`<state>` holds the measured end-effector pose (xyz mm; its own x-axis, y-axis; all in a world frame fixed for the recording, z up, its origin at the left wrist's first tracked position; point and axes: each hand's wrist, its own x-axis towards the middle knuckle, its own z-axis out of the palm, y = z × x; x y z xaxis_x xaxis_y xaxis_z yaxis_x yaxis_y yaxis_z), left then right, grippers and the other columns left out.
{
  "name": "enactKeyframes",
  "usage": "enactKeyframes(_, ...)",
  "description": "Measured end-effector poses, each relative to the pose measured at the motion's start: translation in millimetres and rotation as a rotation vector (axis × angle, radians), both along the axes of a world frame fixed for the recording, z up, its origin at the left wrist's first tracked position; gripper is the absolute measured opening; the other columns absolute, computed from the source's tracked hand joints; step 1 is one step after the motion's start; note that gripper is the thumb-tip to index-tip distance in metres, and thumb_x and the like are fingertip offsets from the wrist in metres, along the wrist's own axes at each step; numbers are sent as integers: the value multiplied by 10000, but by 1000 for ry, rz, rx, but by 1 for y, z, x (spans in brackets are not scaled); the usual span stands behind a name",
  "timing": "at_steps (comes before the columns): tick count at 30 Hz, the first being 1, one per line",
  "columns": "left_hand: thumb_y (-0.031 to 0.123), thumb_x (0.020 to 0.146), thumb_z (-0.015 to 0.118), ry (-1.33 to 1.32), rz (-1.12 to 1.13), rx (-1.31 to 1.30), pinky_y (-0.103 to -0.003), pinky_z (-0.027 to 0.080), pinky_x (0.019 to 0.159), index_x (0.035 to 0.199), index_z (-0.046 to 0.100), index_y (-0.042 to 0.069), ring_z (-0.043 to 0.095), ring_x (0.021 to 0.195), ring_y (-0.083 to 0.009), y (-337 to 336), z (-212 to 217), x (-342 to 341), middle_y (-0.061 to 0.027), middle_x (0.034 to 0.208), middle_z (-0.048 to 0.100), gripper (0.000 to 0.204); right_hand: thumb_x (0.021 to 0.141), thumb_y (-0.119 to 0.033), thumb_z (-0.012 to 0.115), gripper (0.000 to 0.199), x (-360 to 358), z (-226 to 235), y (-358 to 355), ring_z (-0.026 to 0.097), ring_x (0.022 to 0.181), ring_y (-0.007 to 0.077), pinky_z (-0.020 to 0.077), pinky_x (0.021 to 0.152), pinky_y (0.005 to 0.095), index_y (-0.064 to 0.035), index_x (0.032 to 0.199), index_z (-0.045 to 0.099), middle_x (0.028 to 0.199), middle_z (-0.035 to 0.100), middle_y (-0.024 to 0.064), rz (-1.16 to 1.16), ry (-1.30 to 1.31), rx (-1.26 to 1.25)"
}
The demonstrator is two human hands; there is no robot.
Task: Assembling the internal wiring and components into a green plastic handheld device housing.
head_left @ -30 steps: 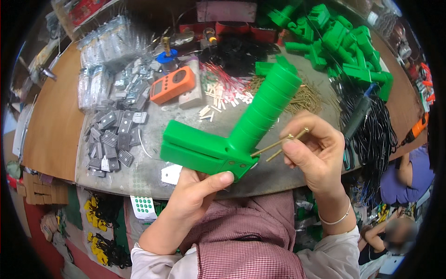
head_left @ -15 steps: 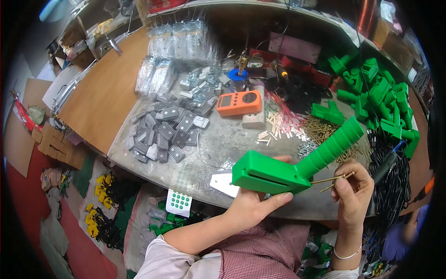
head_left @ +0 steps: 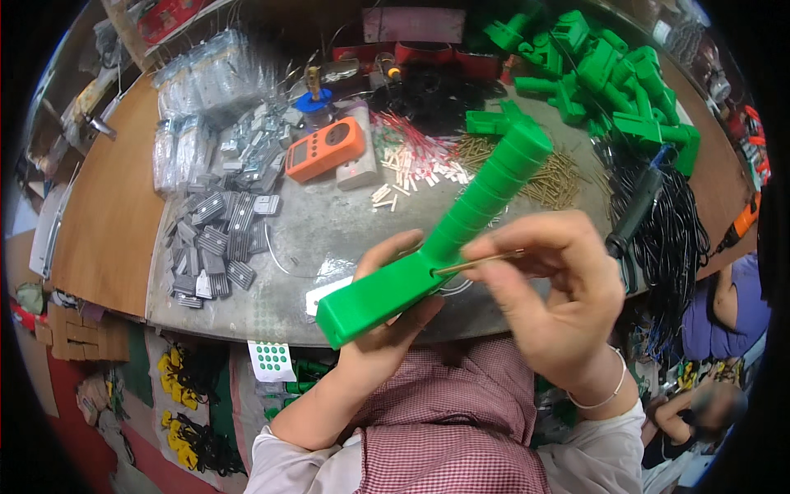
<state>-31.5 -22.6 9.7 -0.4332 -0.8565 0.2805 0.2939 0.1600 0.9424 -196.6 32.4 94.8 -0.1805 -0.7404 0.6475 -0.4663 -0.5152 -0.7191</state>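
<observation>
My left hand [head_left: 387, 329] grips the flat base of a green plastic housing [head_left: 436, 243] whose ribbed handle slants up to the right. My right hand [head_left: 559, 296] pinches a thin brass pin [head_left: 477, 262], whose tip sits at a hole in the side of the housing. Both hands hover above the grey worktop's near edge [head_left: 247, 309].
An orange meter [head_left: 325, 148] lies mid-table. Grey metal parts [head_left: 214, 239] and bagged parts [head_left: 197, 99] fill the left. More green housings [head_left: 601, 66] pile up at the back right, with loose brass pins [head_left: 551, 177] and black cables [head_left: 675, 230]. Another person [head_left: 732, 305] sits at right.
The view has shifted and drawn closer. My right hand has brought the brass pin to the hole in the housing's side; my left hand keeps its grip on the base.
</observation>
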Motion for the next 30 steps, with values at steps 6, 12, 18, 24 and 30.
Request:
enactKeyframes(6,115,805,804,9,160,-169,-392,482,985,1324,524,-28,589,1170,-273,12,-1,-10,-175,1337,551,607,873,36,697,203,6,2,10,698,791,172,558,692,251,36,1013,550,909,682,126,28,-186,201)
enactKeyframes(12,10,800,760,-308,162,-515,-338,512,934,1289,538,-23,651,1059,-230,-8,26,7,-138,1177,650,539,795,-96,738,211,-16,9,10,639,836,235,520,726,344,-62,1003,730,974,644,115,-78,611,-50)
enactKeyframes(18,93,720,871,-197,-403,16,-345,501,940,1304,505,-21,596,1124,-194,-35,48,14,-111,1201,607,698,731,-127,687,350,-30,15,-4,616,908,274,489,872,437,-67,1076,698,977,627,77,-198,1156,-52)
enactKeyframes(24,362,614,893,-762,-170,-635,-405,447,1007,1382,474,-12,599,1130,-316,-41,5,17,-155,1216,621,952,689,-139,657,247,-54,-24,6,592,850,234,483,758,371,-39,914,642,878,581,59,-142,1164,306)
enactKeyframes(30,374,608,865,-850,-131,-699,-406,472,870,1267,587,5,610,976,-331,-36,-16,10,-145,1087,651,805,629,-134,724,258,-54,-48,-5,584,833,236,468,708,362,-60,844,603,849,549,60,-35,1069,438)
